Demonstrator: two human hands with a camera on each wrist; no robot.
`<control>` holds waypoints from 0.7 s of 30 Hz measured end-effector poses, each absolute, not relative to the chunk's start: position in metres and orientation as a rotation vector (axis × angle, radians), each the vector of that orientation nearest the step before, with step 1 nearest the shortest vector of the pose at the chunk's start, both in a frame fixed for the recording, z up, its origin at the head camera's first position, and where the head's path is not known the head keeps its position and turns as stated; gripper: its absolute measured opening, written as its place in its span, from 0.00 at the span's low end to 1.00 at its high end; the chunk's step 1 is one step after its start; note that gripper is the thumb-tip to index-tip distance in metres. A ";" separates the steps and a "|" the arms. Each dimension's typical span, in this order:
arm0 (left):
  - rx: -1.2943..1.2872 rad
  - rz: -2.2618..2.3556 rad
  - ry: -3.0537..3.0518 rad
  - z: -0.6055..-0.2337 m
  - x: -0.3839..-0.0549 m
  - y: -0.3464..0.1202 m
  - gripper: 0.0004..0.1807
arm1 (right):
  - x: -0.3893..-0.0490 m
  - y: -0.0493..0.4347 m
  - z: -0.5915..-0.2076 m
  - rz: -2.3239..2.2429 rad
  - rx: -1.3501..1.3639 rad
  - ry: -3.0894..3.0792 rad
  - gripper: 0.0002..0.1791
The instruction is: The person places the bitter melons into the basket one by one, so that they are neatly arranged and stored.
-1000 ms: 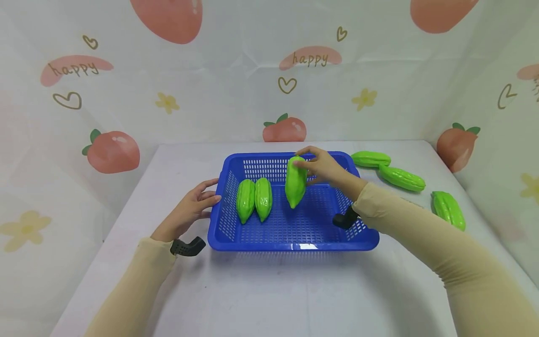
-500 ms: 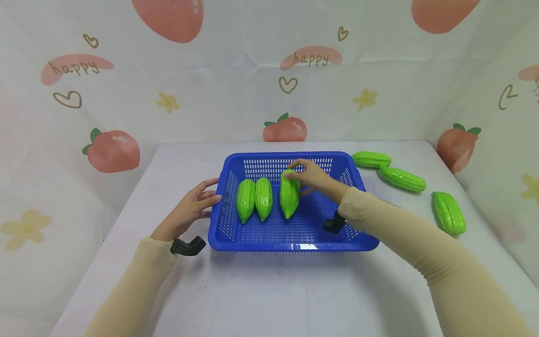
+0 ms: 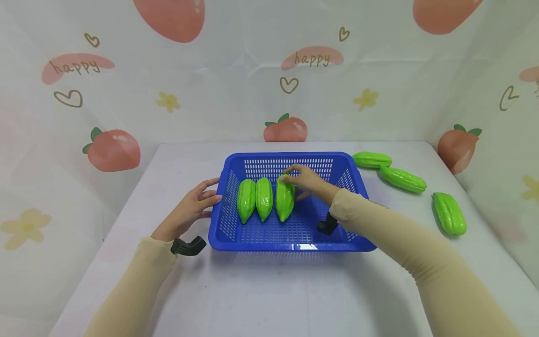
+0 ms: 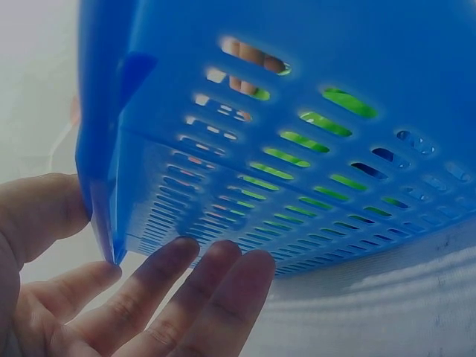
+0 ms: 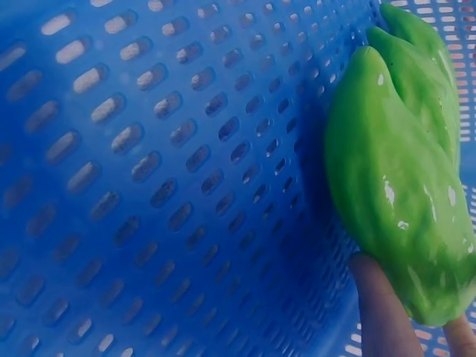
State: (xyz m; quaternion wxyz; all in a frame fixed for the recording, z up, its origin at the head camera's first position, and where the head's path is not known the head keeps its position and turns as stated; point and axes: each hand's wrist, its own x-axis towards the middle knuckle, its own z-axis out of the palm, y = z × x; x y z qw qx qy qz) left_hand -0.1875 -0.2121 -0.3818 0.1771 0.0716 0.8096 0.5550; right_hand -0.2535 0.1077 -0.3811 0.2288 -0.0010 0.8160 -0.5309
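The gourd [image 3: 285, 202] has moved toward the left edge of the basket [image 3: 261, 246], pinched by right hand [image 3: 309, 182]; left hand [image 3: 190, 207] spreads there. Seems light, stiff, slippery: hold its middle.

A white table [image 3: 269, 290] stretches before me, bearing a blue perforated basket [image 3: 261, 246] near its middle; to my right, a green ribbed gourd [image 3: 372, 160] lies just beside the basket, a second gourd [image 3: 403, 179] appears to touch its end, and a third gourd [image 3: 449, 214] lies nearer me, apart from both

The right hand [image 3: 310, 181] has lowered its green gourd [image 3: 285, 202] nearer the middle gourd [image 3: 264, 199].
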 end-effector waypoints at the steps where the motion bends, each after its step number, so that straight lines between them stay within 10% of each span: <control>1: 0.202 1.572 2.291 -0.382 -0.188 -0.212 0.40 | -0.254 0.107 -0.381 -1.462 0.002 2.242 0.25; 21: 0.194 1.567 2.293 -0.381 -0.188 -0.212 0.40 | -0.260 0.108 -0.386 -1.515 0.050 2.065 0.34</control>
